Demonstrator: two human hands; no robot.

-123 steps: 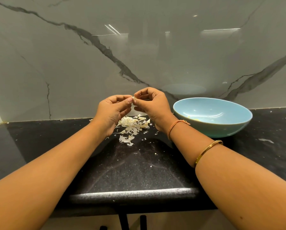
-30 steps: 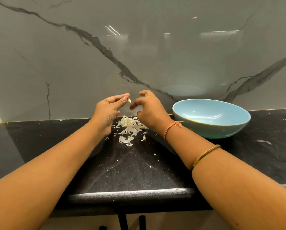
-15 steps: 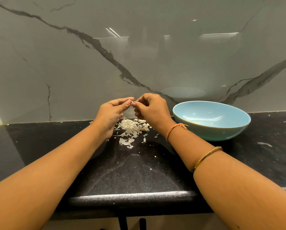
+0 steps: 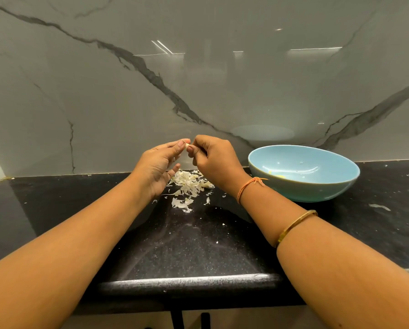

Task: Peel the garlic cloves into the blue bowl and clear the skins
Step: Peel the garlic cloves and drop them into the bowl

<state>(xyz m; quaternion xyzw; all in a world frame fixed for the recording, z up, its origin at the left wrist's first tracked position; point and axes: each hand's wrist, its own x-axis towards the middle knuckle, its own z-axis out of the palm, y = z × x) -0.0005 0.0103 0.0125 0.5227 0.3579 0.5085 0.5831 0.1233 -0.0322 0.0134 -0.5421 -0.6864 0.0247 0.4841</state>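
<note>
Raised above the skins (image 4: 189, 184) on the tabletop (image 4: 198, 245), my left hand (image 4: 158, 165) and right hand (image 4: 215, 160) pinch what looks like a garlic clove (image 4: 187, 145) in their fingers, left of the blue bowl (image 4: 317, 191). A second ago they were apart.

Kinda dim, flat greyish light overall. Bright streaks glare off the glossy wall (image 4: 246, 91), and the countertop (image 4: 194, 248) catches a sheen along its front edge. Wide-angle bows the edges; shadows stay soft.
</note>
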